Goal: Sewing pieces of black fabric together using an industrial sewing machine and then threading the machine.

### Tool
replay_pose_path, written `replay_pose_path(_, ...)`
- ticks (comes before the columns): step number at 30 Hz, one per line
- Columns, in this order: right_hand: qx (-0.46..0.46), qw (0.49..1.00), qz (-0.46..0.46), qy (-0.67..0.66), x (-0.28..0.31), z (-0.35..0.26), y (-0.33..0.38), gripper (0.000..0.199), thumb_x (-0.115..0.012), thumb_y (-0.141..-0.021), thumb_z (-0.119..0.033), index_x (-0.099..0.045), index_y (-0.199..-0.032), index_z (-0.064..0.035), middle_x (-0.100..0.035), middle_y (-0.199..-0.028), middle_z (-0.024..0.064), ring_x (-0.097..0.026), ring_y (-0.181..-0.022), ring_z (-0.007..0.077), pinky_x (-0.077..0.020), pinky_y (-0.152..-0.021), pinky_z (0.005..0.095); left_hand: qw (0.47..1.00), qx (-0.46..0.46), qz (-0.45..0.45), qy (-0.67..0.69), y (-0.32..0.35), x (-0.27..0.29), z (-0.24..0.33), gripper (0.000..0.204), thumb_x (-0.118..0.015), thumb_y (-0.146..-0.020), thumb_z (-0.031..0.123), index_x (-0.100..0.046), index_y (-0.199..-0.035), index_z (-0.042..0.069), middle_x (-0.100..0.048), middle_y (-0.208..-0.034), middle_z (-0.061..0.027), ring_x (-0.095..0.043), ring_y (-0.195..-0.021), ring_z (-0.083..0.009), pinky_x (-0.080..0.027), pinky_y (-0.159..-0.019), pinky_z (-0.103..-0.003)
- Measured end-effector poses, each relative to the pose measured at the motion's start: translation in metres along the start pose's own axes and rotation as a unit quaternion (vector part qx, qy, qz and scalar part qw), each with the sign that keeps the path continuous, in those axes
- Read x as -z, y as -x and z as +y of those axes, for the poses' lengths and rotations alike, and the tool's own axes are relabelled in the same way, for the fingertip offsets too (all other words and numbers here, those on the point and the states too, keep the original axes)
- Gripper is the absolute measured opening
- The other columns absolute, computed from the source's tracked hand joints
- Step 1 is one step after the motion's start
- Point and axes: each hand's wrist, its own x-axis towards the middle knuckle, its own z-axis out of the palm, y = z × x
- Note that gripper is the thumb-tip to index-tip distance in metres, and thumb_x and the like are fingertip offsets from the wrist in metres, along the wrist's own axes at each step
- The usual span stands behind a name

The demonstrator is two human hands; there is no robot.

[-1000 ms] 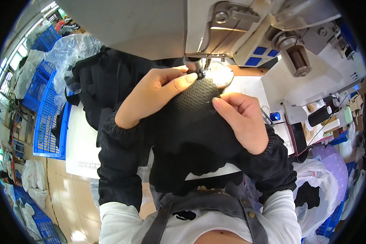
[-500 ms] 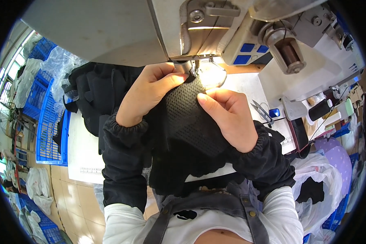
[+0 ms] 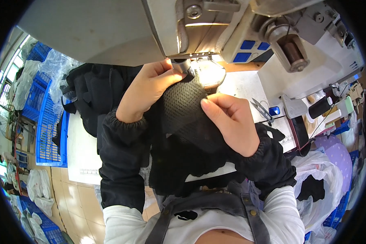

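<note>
Left hand (image 3: 148,89) and right hand (image 3: 234,124) each pinch black mesh fabric (image 3: 183,99) under a sewing machine (image 3: 97,32); the left's closeness to the stitching area could cause a pricked finger.

No words or numbers can be read. Ruler scale (image 3: 89,171) is printed along front edge of white table (image 3: 81,146), lower left of frame; figures are too small to be made out. Small dark marks (image 3: 353,64) are borne by white sewing machine (image 3: 282,79), upper right; left undeciphered.
</note>
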Motion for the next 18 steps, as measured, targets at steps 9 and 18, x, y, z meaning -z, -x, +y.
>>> replay_pose_path(9,-0.143,0.984,-0.075,-0.072,0.014,-0.01,0.026,0.019,-0.061,-0.1,-0.014,-0.065,-0.097,0.0044,-0.062,-0.072,0.0005,-0.058,-0.058,0.0046,-0.0518,-0.055,0.0212,1.0,0.001,0.009,0.013,-0.007,0.001,0.003,0.014,-0.067,-0.093,0.015,-0.066,-0.093,0.001,-0.064,-0.088,0.0018,-0.055,-0.08,-0.0046,-0.043,-0.075,-0.021)
replay_pose_path(18,-0.127,0.987,-0.085,-0.047,0.015,-0.009,0.021,0.021,-0.06,-0.101,-0.015,-0.064,-0.095,0.004,-0.066,-0.069,0.0045,-0.06,-0.058,0.0061,-0.0469,-0.054,0.0196,0.995,-0.044,0.036,-0.077,-0.02,0.015,-0.005,0.022,-0.062,-0.093,0.019,-0.068,-0.104,0.001,-0.065,-0.091,-0.0022,-0.058,-0.085,-0.0088,-0.046,-0.075,-0.025)
